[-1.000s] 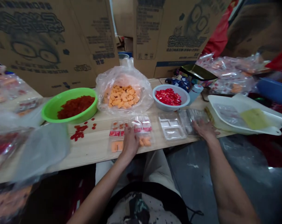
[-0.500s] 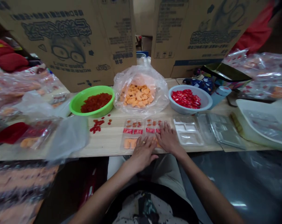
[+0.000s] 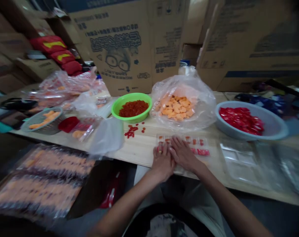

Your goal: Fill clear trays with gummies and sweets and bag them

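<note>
The filled clear snack tray lies at the bench's near edge, just in front of the bag of orange pieces. The green bowl left of that bag and the grey bowl to its right sit in easy reach, probably for filling. The left hand and right hand rest flat on the tray side by side, fingers stretched, apparently pressing it down.

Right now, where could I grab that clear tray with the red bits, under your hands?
Take the clear tray by its right end, coming from the right. It lies flat and shallow on the table, and that end is the part showing: the left hand and right hand press on the rest. Probably keep it level.
</note>
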Demonstrator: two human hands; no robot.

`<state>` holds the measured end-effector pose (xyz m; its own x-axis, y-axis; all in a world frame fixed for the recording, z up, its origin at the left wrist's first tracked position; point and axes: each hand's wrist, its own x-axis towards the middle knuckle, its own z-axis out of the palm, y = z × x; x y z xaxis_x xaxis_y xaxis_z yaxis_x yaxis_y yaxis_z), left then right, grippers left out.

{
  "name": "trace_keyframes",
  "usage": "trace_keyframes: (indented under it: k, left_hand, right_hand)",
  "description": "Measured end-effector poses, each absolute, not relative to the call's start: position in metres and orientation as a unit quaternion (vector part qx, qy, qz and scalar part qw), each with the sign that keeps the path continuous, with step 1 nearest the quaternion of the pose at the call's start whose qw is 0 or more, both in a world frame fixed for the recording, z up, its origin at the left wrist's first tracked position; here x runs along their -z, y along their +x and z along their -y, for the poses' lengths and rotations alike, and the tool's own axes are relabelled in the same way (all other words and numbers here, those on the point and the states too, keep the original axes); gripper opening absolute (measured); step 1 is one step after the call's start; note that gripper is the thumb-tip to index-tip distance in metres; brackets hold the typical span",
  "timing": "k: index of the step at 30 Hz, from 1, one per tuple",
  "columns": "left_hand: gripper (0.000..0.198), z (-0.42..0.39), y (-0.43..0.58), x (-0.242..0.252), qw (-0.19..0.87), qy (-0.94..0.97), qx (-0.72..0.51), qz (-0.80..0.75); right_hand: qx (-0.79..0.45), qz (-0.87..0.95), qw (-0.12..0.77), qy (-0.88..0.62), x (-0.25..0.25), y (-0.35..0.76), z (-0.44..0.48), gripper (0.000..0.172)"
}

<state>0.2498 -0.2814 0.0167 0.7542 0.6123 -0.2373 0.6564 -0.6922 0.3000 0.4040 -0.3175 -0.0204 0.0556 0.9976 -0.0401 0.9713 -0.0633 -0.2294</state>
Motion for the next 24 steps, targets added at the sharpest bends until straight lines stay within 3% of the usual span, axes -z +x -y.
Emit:
trace_keyframes:
  k: [6, 9, 12, 15, 17, 21, 24]
  left_hand:
    - [0.092, 0.280, 0.219, -0.017, 0.238, 0.947, -0.010, -0.215]
    - [0.061, 0.241, 0.184, -0.027, 0.270, 0.944, -0.060, -0.181]
    - [0.028, 0.180, 0.119, -0.041, 0.223, 0.899, -0.105, -0.363]
    - [0.028, 0.122, 0.040, -0.047, 0.119, 0.764, -0.104, -0.625]
    - [0.036, 0.098, -0.001, -0.043, 0.127, 0.731, -0.072, -0.666]
    - [0.021, 0.081, -0.026, -0.028, 0.136, 0.728, -0.074, -0.668]
    - [0.022, 0.080, -0.016, -0.023, 0.109, 0.730, -0.111, -0.665]
  right_hand:
    - [-0.010, 0.704, 0.099, -0.704, 0.060, 0.412, 0.299, 0.064]
    - [-0.002, 0.713, 0.094, -0.695, 0.066, 0.416, 0.292, 0.065]
    - [0.012, 0.711, 0.082, -0.698, 0.062, 0.418, 0.294, 0.064]
    - [0.038, 0.704, 0.086, -0.704, 0.048, 0.415, 0.294, 0.060]
    - [0.047, 0.704, 0.095, -0.702, 0.036, 0.407, 0.290, 0.057]
    - [0.039, 0.729, 0.099, -0.677, 0.010, 0.380, 0.270, 0.051]
    - [0.012, 0.749, 0.101, -0.655, -0.012, 0.350, 0.253, 0.049]
